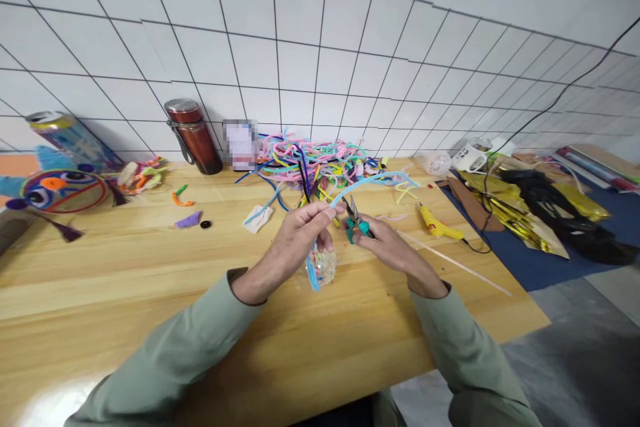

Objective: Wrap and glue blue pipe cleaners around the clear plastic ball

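Note:
My left hand pinches a light blue pipe cleaner; one length arcs up and to the right, while another hangs below the palm. In my right hand is a pair of pliers with green handles, its jaws slightly apart and pointing up close to my left fingers. The jaws look free of the pipe cleaner. Under my left hand sits a small clear container with colourful bits, partly covered by the hand. Beyond both hands lies a tangled heap of coloured pipe cleaners.
A yellow glue gun and a thin pale stick lie to the right. Gold and black packaging covers the blue mat. At the back left stand a red-brown thermos and a can, near a decorated craft face.

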Action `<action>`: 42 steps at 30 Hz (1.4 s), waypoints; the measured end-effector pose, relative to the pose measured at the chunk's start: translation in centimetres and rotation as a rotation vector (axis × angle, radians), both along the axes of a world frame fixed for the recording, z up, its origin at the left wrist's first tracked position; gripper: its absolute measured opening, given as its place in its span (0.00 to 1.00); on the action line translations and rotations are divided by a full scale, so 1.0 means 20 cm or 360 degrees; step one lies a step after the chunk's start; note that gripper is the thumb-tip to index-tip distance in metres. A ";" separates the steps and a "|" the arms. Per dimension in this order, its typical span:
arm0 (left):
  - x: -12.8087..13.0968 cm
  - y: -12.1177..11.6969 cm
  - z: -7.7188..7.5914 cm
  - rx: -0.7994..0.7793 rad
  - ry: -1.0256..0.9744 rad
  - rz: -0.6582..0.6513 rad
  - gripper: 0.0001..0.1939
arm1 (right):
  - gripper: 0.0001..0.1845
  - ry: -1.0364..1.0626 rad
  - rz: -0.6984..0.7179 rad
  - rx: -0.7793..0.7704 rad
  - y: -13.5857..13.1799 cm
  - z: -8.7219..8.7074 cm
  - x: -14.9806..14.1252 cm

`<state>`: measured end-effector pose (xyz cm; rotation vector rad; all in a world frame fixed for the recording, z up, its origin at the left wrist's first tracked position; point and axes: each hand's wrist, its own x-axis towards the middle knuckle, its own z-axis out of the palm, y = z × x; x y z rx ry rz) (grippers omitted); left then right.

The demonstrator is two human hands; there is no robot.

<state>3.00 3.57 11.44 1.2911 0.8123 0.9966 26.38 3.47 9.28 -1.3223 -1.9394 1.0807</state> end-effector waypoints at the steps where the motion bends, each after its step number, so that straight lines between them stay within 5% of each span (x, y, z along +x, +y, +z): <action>1: 0.00 -0.01 0.00 -0.0021 -0.0019 -0.0012 0.26 | 0.15 -0.0024 -0.0016 0.0013 0.00 -0.01 0.00; 9: 0.02 -0.01 -0.01 -0.0088 -0.0084 -0.0047 0.24 | 0.11 -0.0121 -0.0007 0.0124 0.01 -0.07 -0.02; 16: 0.01 -0.02 0.00 0.0116 0.0076 -0.0025 0.22 | 0.10 -0.0035 -0.0257 -0.0031 0.06 -0.07 0.00; 27: 0.03 0.01 -0.05 0.0304 0.0151 0.0252 0.15 | 0.04 0.0035 0.0034 0.0003 -0.01 -0.05 -0.08; 42: 0.02 0.03 -0.09 0.0339 0.0323 0.0260 0.13 | 0.05 -0.0262 -0.0041 0.0246 -0.04 -0.11 -0.11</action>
